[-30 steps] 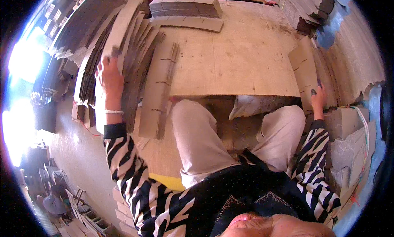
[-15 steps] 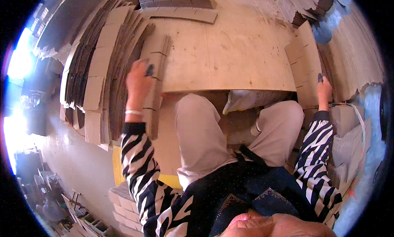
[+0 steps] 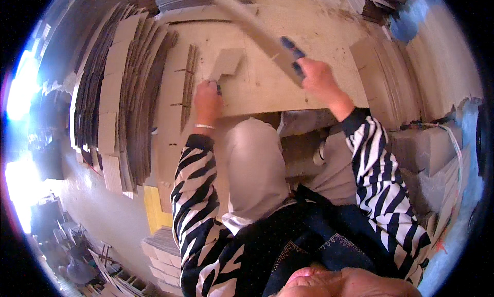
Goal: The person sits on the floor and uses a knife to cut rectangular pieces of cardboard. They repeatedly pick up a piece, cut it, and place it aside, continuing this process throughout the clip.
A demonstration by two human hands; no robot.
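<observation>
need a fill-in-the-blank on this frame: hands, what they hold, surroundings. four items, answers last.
1. The long strip is held in the ____ hand.
2. The shorter piece at the left hand is made of ____.
3. A pale bracelet circles the ____ wrist.
4. The flat panel beside the left sleeve is coloured ____.

Missing words: right; cardboard; left; yellow.

Wooden table [image 3: 262,94], grey floor [image 3: 110,212], glaring light [image 3: 21,91]
</observation>
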